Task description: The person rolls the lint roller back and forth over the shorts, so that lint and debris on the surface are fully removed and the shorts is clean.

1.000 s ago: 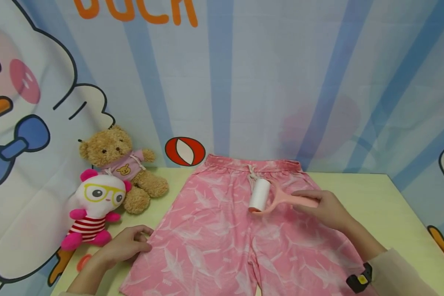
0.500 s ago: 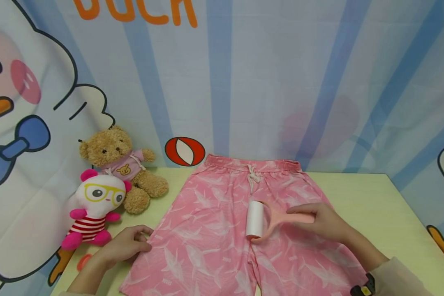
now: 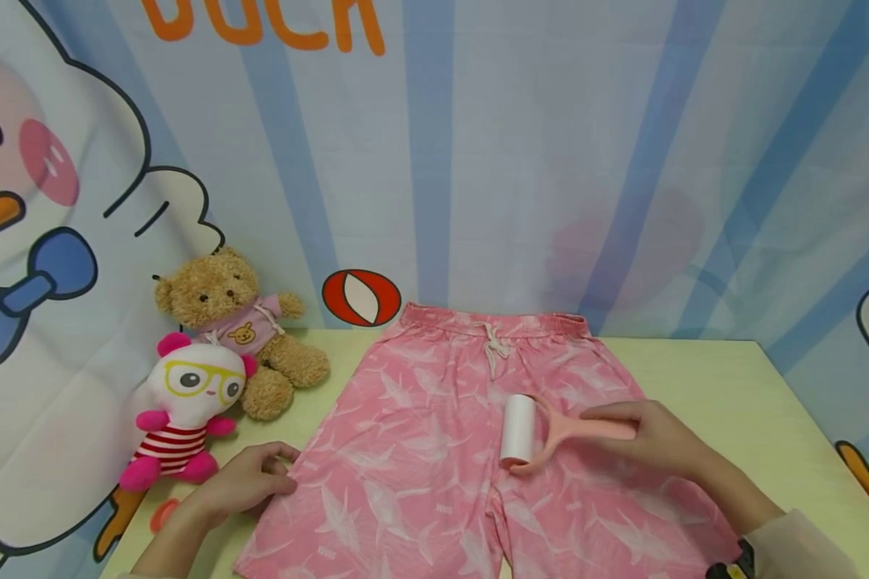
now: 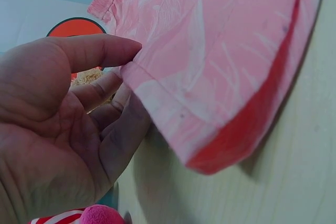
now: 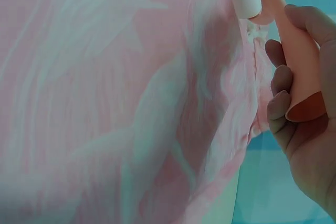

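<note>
Pink shorts [image 3: 405, 426] with a white leaf-like print lie spread on the table, their waistband toward the wall and a white drawstring at its middle. My right hand [image 3: 655, 438] grips the peach handle of a lint roller [image 3: 517, 430], whose white roll is over the middle of the shorts below the drawstring. In the right wrist view, the fingers [image 5: 282, 80] curl round that handle. At the left side edge, my left hand [image 3: 249, 478] pinches the fabric between thumb and fingers, as the left wrist view of the hand [image 4: 73, 114] shows.
A brown teddy bear [image 3: 242, 330] and a white and pink plush panda [image 3: 188, 402] with yellow glasses sit at the table's left. An orange-red round thing [image 3: 164, 513] lies beside the left wrist. A cartoon-printed cloth [image 3: 507, 161] hangs behind the pale yellow table [image 3: 731, 402].
The lint roller in my right hand has come from the drawstring down toward me, then shifted slightly right. My left hand has stayed at the edge of the shorts.
</note>
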{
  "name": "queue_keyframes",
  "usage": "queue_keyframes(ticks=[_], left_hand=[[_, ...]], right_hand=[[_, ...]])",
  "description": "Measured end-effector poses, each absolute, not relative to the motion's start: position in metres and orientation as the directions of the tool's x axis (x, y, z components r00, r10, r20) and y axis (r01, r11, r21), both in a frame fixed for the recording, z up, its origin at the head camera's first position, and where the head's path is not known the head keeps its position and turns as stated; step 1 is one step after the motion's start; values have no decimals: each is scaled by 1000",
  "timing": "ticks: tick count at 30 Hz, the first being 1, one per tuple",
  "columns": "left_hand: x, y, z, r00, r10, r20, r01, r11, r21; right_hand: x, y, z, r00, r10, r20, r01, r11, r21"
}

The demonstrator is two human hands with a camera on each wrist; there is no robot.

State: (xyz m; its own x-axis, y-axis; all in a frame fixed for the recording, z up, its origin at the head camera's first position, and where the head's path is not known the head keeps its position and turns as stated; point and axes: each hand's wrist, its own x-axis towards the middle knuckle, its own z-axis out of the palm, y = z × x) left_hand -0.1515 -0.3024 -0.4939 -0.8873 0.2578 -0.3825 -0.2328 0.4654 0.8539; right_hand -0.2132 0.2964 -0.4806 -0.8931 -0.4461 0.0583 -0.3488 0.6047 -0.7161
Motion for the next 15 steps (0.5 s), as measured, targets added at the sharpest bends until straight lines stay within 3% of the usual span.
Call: queue_keyframes(ticks=[15], left_hand=[[-153, -303, -496, -887, 258, -382, -233, 464, 855]], right_hand=[[-196, 367, -481, -922, -379, 79, -318, 624, -714]])
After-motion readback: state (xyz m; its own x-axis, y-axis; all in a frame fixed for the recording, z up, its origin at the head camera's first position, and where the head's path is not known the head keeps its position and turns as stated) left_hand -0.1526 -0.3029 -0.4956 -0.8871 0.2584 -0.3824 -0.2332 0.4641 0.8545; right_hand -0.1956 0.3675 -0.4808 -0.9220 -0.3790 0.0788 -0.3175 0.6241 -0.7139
